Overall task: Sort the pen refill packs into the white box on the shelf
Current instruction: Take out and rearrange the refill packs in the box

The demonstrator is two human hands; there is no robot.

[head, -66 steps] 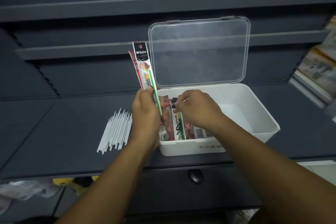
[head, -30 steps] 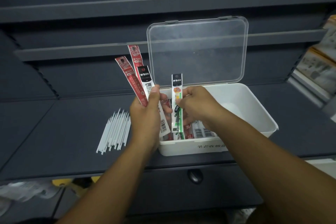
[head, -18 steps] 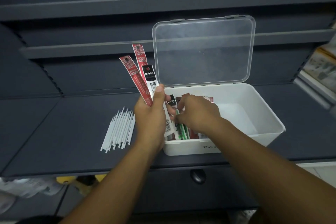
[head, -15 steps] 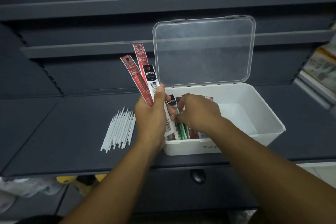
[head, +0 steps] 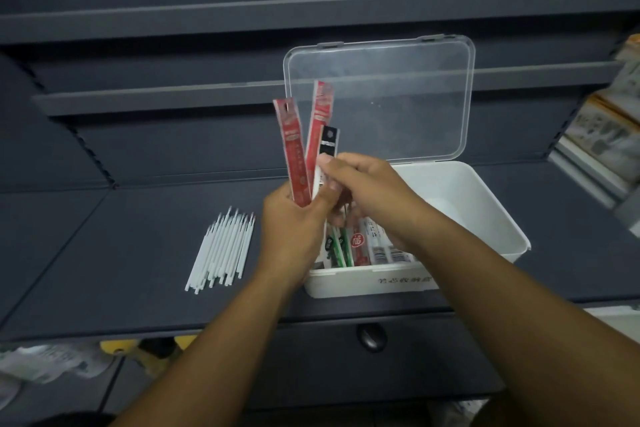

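My left hand [head: 294, 218] grips a fan of three refill packs upright at the white box's left end: two red packs [head: 294, 149] and a black-and-white pack [head: 328, 144]. My right hand [head: 367, 187] has come across to them and pinches the black-and-white pack just above my left thumb. The white box [head: 485, 215] sits on the dark shelf with its clear lid [head: 381, 97] standing open behind it. Several packs [head: 367, 246], green, red and white, lie side by side in the box's left part. Its right part shows bare floor.
A bundle of loose white refill sticks [head: 221, 250] lies on the dark shelf [head: 121, 246] left of the box. Stacked printed goods [head: 609, 135] sit at the right edge. A round drawer knob [head: 372, 338] is below the shelf front.
My right hand set a green pack down in the box, then rose and took hold of the black-and-white pack in my left hand. The left hand's fan has shifted slightly right.
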